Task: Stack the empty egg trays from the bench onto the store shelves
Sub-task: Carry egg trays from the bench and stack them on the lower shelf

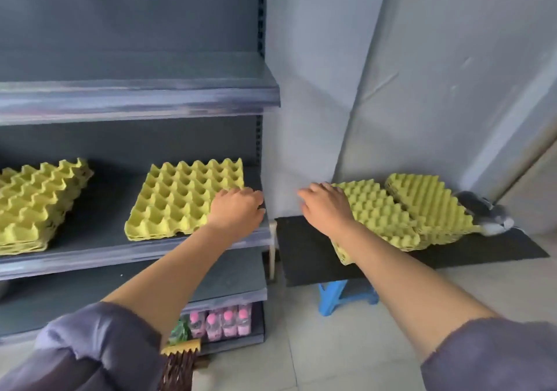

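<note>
A short stack of yellow egg trays (177, 200) lies on the grey middle shelf (99, 255); my left hand (238, 209) hovers at its right front corner, fingers curled down, holding nothing that I can see. A taller pile of trays (33, 206) sits at the shelf's left. On the black bench (304, 252) to the right stand two more tray stacks: a near stack (382, 218) and a far stack (428, 203). My right hand (325, 206) is in the air at the near stack's left corner, fingers spread, empty.
An empty grey shelf (135, 101) runs above the trays, another (226, 294) below. Pink-capped bottles (223, 321) fill the bottom shelf. A blue stool (343, 297) carries the bench. A grey cloth (488, 212) lies at the bench's far end by the wall.
</note>
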{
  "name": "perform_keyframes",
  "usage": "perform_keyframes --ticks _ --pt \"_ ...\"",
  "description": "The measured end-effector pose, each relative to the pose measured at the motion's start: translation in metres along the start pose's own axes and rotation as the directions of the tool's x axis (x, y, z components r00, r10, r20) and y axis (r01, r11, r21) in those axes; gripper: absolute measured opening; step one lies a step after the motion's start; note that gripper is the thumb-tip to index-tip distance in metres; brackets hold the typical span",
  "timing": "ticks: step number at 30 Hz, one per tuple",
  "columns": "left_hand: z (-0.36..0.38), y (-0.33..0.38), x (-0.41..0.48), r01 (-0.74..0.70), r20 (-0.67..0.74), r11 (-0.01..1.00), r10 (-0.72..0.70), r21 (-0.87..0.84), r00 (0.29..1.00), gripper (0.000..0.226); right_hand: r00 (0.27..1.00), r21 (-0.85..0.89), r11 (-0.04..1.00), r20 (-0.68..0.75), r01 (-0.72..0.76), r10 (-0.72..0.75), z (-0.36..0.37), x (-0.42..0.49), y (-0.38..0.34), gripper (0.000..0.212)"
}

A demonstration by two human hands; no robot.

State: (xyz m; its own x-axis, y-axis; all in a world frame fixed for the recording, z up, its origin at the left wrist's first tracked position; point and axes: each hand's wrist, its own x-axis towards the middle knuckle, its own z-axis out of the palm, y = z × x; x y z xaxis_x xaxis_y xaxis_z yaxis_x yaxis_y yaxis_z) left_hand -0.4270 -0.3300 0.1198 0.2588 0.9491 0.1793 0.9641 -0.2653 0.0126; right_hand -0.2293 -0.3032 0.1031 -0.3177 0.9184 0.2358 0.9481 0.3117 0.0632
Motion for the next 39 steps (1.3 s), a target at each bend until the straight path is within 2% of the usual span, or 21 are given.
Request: perform_keyframes --ticks 7,11,17,24,27,29,31,36,39 --pt "0.019 0.093 0.061 -0.28 -0.031 0.959 0.281 0.033 0.959 0.027 0.99 -0.017 0.989 -0.001 -0.143 0.143 0.025 -0.044 0.117 0.022" --pt "0.046 0.126 0.109 -0.339 0.001 0.94 0.339 0.025 0.941 0.028 0.976 -0.025 0.976 0.005 -0.217 0.217 0.043 -0.042 0.167 0.014" --pt "0.09 0.176 0.18 -0.43 0.107 0.903 0.427 0.006 0.898 0.028 0.96 -0.072 0.96 0.06 -0.27 0.275 0.067 -0.03 0.234 0.014" --pt "0.15 0.226 0.224 -0.447 0.275 0.894 0.435 -0.02 0.857 0.032 0.949 -0.086 0.957 0.13 -0.278 0.287 0.114 -0.029 0.301 0.015" --pt "0.177 0.246 0.235 -0.433 0.326 0.901 0.409 0.003 0.853 0.033 0.954 -0.072 0.971 0.182 -0.229 0.239 0.134 -0.027 0.33 0.016" --pt "0.196 0.26 0.239 -0.406 0.356 0.914 0.372 0.022 0.857 0.033 0.962 -0.053 0.98 0.191 -0.191 0.198 0.147 -0.024 0.349 0.013" --pt "0.214 0.271 0.242 -0.371 0.384 0.928 0.332 0.03 0.862 0.033 0.97 -0.046 0.985 0.174 -0.166 0.172 0.16 -0.02 0.363 0.018" --pt "0.26 0.286 0.251 -0.288 0.407 0.956 0.243 0.052 0.88 0.037 0.975 0.044 0.994 0.205 -0.101 0.09 0.206 -0.012 0.389 0.017" --pt "0.286 0.293 0.259 -0.28 0.425 0.957 0.225 0.07 0.877 0.041 0.969 0.038 0.997 0.239 -0.072 0.061 0.23 -0.005 0.396 0.015"
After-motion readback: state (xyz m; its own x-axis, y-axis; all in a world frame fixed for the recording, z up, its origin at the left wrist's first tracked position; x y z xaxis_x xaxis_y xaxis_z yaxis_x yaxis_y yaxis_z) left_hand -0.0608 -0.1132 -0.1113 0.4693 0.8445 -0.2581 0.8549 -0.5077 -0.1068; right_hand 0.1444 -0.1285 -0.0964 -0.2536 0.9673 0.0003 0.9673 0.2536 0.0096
